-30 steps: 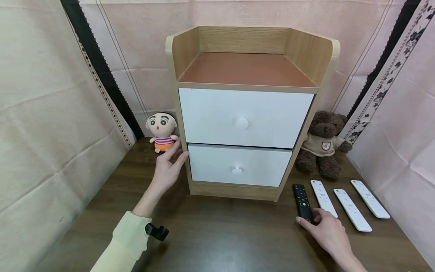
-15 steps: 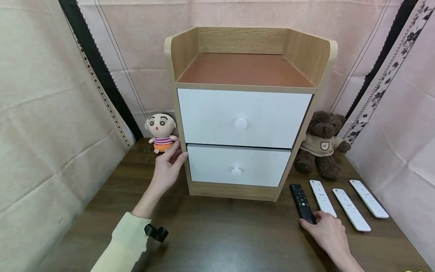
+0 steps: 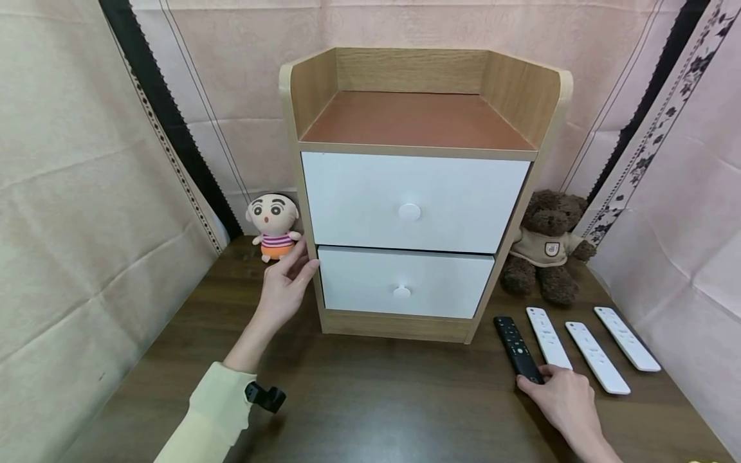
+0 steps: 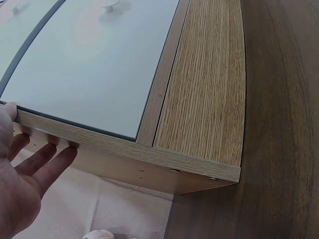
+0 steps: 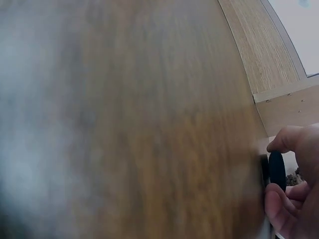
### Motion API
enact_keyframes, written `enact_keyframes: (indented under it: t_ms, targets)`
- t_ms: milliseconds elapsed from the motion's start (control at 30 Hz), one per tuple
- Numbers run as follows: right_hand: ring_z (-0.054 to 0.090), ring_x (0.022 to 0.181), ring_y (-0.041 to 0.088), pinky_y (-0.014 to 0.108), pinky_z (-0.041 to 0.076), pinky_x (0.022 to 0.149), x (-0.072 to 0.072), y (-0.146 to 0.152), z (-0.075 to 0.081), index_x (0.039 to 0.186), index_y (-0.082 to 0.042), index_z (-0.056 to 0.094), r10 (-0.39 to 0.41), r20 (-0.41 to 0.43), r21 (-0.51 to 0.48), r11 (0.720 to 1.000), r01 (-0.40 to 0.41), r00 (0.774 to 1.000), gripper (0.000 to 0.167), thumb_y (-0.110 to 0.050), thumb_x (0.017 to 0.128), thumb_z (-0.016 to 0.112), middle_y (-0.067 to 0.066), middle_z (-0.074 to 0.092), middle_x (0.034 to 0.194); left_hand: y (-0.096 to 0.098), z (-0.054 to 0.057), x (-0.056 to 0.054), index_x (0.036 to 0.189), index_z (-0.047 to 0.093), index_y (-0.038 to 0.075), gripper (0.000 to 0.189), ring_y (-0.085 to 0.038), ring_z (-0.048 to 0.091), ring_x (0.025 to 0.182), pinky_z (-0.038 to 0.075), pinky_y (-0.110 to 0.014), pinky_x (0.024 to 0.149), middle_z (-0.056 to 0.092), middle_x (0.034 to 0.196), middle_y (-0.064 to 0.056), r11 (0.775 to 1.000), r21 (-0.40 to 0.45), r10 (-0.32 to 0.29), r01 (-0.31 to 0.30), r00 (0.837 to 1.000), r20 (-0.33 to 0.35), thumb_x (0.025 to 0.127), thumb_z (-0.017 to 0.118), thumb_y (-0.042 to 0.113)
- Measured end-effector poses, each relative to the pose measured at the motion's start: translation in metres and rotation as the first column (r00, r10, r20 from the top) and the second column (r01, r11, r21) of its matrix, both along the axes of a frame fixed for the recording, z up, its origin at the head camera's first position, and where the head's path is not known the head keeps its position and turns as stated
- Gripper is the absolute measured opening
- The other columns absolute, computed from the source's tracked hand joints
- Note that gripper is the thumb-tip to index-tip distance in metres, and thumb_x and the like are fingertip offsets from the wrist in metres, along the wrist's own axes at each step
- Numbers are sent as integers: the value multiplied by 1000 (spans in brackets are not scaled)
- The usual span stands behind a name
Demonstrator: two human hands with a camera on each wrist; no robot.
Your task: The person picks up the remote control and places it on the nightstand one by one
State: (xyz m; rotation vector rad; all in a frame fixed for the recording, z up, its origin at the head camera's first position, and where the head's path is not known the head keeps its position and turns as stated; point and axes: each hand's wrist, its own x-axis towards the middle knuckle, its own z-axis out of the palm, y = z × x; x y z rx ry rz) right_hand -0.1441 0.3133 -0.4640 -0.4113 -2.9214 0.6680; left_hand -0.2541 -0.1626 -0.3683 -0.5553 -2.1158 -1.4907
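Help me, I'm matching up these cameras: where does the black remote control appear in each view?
Head: black remote control, lower right, leftmost of four, gripped by the right hand.
Left wrist: not in it.
Right wrist: lower right, end-on in that hand.
Shared landmark: the wooden drawer cabinet.

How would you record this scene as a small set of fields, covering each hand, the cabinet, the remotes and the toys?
Left hand: touches the cabinet at its left side
Right hand: pinches the near end of the black remote
Cabinet front: two white drawers, one above the other
White remotes: three, right of the black one
Left of cabinet: doll
Right of cabinet: teddy bear
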Motion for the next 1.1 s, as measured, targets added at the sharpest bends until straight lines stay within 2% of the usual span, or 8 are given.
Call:
enact_keyframes:
  t_ms: [167,400,567,700,833,967,1100]
  targets:
    - [64,77,36,45,45,66,2,1,1,105,12,72,-1,11,2,1000,1,1000,59,-42,83,76,29,71,96,0,-1,0,149,50,-1,52,-35,65,116,52,-17,90,60,140,-20,1000,0,0,0,1000,-2,100,67,5]
    - [63,74,35,44,45,64,3,4,0,103,8,75,-1,-15,10,1000,1,1000,54,-41,82,77,26,73,94,-2,0,1,150,49,-1,53,-35,65,118,55,-38,95,60,141,-20,1000,-14,0,0,999,32,101,67,7]
    - [64,76,38,45,45,65,3,4,-1,100,7,76,-11,-37,18,1000,12,999,52,-41,81,77,26,73,92,-4,-1,0,150,49,-1,53,-35,65,118,54,-49,95,59,142,-20,1000,-17,1,0,999,40,101,67,8]
    - [64,75,37,45,46,65,4,3,0,97,8,75,-17,-56,21,1000,18,998,51,-40,80,77,23,74,88,-4,-1,0,149,49,-1,53,-35,65,118,54,-50,95,58,142,-21,1000,-13,-3,3,999,35,100,67,7]
    - [65,73,34,45,46,66,6,3,0,96,8,76,-22,-121,14,1000,24,992,50,-39,79,80,15,74,81,-3,0,0,149,49,-2,53,-35,64,118,54,-46,95,58,143,-20,1000,-10,-7,7,999,32,100,67,7]
    - [65,68,30,44,45,62,6,2,2,95,8,76,-34,-256,-10,999,33,966,47,-34,76,84,10,73,73,-3,-1,-1,149,49,-2,53,-35,64,119,55,-45,95,58,143,-20,1000,-16,-3,4,999,36,100,67,7]
    - [64,64,28,40,42,58,4,3,3,90,5,77,-48,-401,-32,999,38,915,39,-28,72,85,9,72,70,-3,-1,-1,149,49,-2,53,-35,64,119,55,-43,94,58,143,-20,1000,-20,1,-1,999,36,100,67,8]
